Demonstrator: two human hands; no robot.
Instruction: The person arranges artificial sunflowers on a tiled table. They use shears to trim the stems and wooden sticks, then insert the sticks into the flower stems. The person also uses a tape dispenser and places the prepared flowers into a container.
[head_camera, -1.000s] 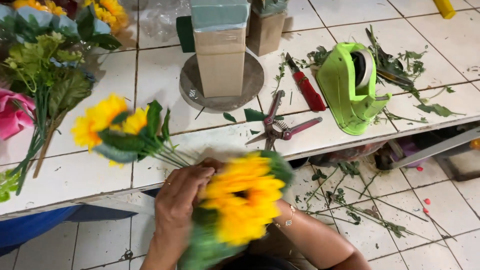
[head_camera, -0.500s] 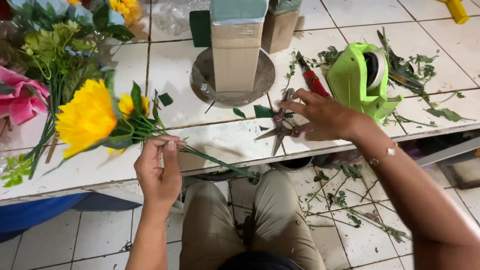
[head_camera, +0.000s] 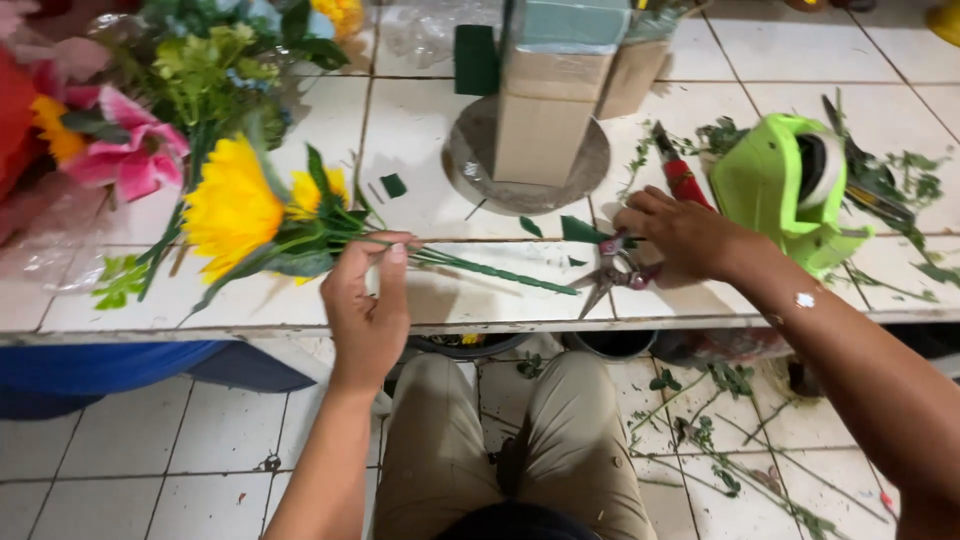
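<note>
The sunflower stems (head_camera: 300, 225) lie across the white tiled counter (head_camera: 420, 200), their yellow heads to the left and the thin green stalks running right toward the counter's front edge; the left hand (head_camera: 365, 300) pinches those stalks between thumb and fingertips just right of the leaves, holding them slightly above the tiles; well to the right, the right hand (head_camera: 680, 235) is curled over the scissors (head_camera: 615, 272), fingers closed about the handles, the blades pointing down-left and just beyond the stalk ends; behind the scissors stand a cardboard block (head_camera: 540, 110) on a round grey base (head_camera: 525, 165), a red-handled tool (head_camera: 680, 178) and a lime green tape dispenser (head_camera: 780, 195); a heap of pink and yellow flowers (head_camera: 120, 110) crowds the upper left; the floor below is pale tile strewn with green trimmings (head_camera: 730, 450); the person's knees in tan trousers show under the counter; the scissor handles are largely hidden by the fingers, and the right forearm runs out of frame.
</note>
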